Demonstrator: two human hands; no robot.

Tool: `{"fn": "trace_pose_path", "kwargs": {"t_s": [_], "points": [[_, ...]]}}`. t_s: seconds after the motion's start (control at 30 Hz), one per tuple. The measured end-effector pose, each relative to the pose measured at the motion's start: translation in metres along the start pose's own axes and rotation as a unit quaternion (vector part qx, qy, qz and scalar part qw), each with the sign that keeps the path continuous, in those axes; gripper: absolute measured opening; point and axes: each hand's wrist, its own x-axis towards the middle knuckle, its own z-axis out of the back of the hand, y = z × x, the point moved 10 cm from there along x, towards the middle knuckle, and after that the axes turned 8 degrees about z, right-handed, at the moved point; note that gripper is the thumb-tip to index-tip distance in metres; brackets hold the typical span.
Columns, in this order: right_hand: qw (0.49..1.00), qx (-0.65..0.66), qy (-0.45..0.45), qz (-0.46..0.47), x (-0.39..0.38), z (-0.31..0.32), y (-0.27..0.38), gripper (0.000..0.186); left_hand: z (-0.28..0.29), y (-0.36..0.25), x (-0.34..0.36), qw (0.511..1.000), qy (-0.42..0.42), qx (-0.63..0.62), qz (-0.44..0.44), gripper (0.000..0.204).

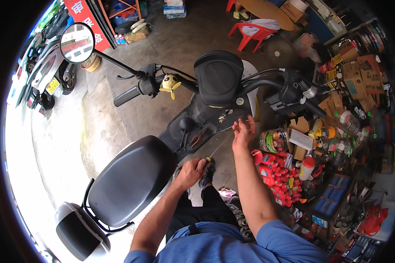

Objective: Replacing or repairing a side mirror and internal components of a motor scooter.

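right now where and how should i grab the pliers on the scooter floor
Take the pliers by the red handles, probably from the near side: they lie with the handles toward you and the dark nose pointing away.

Between the left hand point(192, 172) and right hand point(243, 132) a gap opens over the floor point(231, 163), crossed by a thin tool point(209, 159). Left of it, the seat point(134, 179) bars the way. Over the footboard point(174, 131) there is room from above, though pliers point(198, 139) lie on it. Ahead, the handlebar point(264, 82) spans across; rightward, red bottles point(278, 182) crowd the right forearm point(252, 186).
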Motion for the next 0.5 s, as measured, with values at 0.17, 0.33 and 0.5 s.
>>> {"fn": "trace_pose_path", "kwargs": {"t_s": [0.17, 0.33, 0.5], "points": [[0.999, -0.028, 0.015, -0.027, -0.022, 0.009, -0.003, 0.046, -0.001, 0.023, -0.016, 0.997, -0.067, 0.017, -0.017, 0.032], [0.995, -0.051, 0.018, -0.080, -0.032, 0.030, -0.014, 0.039, -0.015, 0.046, -0.037, 0.994, -0.099, 0.039, -0.007, 0.031], [0.985, -0.081, -0.003, -0.152, -0.015, 0.078, -0.042, 0.023, -0.042, 0.060, -0.051, 0.985, -0.156, 0.078, -0.006, 0.027]]}}
